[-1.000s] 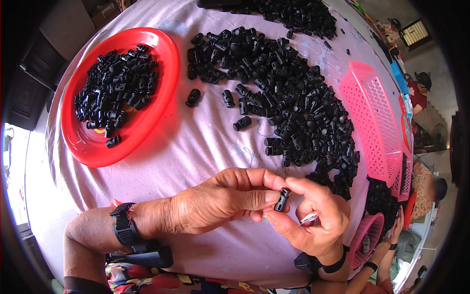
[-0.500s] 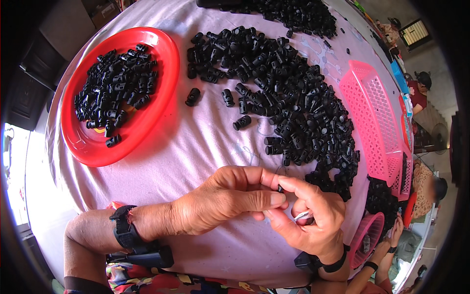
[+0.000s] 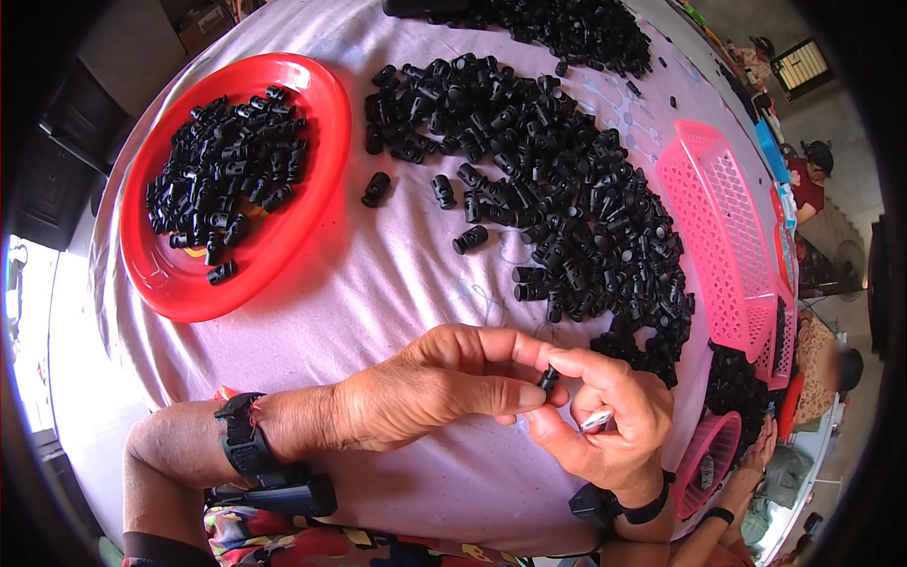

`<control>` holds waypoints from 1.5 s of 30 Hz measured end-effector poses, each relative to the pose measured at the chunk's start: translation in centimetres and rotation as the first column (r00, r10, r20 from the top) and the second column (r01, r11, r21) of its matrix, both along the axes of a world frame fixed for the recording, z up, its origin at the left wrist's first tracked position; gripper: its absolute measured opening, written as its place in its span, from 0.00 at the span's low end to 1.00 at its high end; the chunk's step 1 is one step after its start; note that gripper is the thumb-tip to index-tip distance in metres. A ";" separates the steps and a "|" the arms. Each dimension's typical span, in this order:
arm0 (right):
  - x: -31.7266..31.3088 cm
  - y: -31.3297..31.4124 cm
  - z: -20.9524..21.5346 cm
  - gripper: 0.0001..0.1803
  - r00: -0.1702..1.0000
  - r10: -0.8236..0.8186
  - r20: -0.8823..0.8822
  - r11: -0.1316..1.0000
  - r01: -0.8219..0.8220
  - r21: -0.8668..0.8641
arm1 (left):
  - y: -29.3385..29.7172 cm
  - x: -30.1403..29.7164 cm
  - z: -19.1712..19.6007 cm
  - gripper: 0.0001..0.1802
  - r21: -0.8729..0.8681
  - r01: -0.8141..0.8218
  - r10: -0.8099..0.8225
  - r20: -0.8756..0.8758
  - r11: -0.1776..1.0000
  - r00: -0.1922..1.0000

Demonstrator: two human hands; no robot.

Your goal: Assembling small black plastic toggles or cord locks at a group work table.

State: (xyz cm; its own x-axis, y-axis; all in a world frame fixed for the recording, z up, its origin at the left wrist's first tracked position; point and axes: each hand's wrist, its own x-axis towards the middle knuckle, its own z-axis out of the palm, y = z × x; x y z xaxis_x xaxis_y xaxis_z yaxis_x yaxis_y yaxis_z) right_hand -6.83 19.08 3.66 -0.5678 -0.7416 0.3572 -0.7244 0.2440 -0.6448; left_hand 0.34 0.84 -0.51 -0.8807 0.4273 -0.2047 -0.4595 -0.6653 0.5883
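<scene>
My left hand [image 3: 425, 387] reaches in from the left and pinches a small black cord lock [image 3: 548, 379] between thumb and fingertips. The thumb and forefinger of my right hand [image 3: 609, 406] meet it from the other side. Inside the curled fingers of that hand sits a small shiny silvery thing [image 3: 597, 420], partly hidden, its kind unclear. Beyond my hands spreads a big pile of black cord locks [image 3: 567, 198], with several loose ones near its left edge. A red plate [image 3: 175, 300] on the left holds a heap of the same pieces.
A pink-patterned cloth [image 3: 331, 350] covers the table. On the right stand a pink perforated basket [image 3: 709, 236] and a round pink basket [image 3: 704, 458]. Another black pile [image 3: 576, 33] lies at the far edge. A co-worker's hands [image 3: 756, 458] are at lower right; more people sit beyond.
My fingertips have parted slightly, so more of the black cord lock shows between them. My right hand has turned a little, showing more of the silvery thing. The co-worker's hands have shifted.
</scene>
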 end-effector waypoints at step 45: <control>0.2 0.4 0.0 0.29 0.988 -0.153 0.035 0.966 0.141 0.219 | 0.1 0.1 0.0 0.14 0.017 -0.018 0.017 0.091 1.000 0.996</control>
